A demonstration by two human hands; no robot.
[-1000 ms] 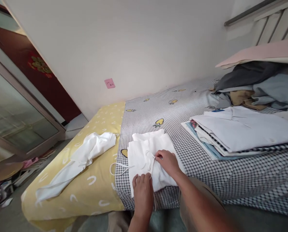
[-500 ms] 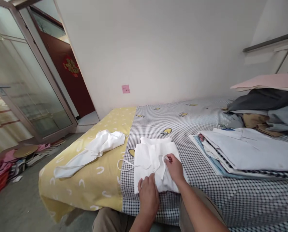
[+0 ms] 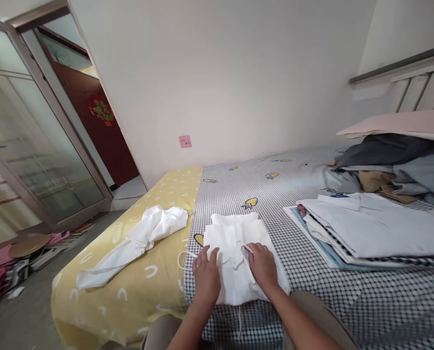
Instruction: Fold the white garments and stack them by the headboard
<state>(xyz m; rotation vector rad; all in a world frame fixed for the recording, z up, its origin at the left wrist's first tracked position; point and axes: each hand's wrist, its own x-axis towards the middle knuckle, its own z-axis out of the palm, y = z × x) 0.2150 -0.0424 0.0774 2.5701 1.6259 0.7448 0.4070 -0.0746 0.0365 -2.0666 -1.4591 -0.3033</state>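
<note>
A folded white garment (image 3: 234,233) with thin ties lies flat on the checked side of the bed, directly in front of me. My left hand (image 3: 206,274) rests at its left edge, palm down and fingers apart, near a looped white cord (image 3: 182,260) that sticks out to the left. On the garment's right half, my right hand (image 3: 263,267) has its fingers closed on a white fabric tie (image 3: 246,251); the fingertips are partly hidden. Another thin cord (image 3: 239,321) hangs down over the bed's front edge.
A crumpled white garment (image 3: 147,233) lies on the yellow sheet (image 3: 144,287) to the left. To the right is a stack of folded shirts (image 3: 370,228), with a heap of clothes (image 3: 384,155) and a pink pillow (image 3: 399,124) behind. Clutter (image 3: 30,253) covers floor at far left.
My left hand has moved from the garment's front edge to its left edge, and its fingers have spread. My right hand stays at the tie, turned more palm-down. The view has shifted slightly.
</note>
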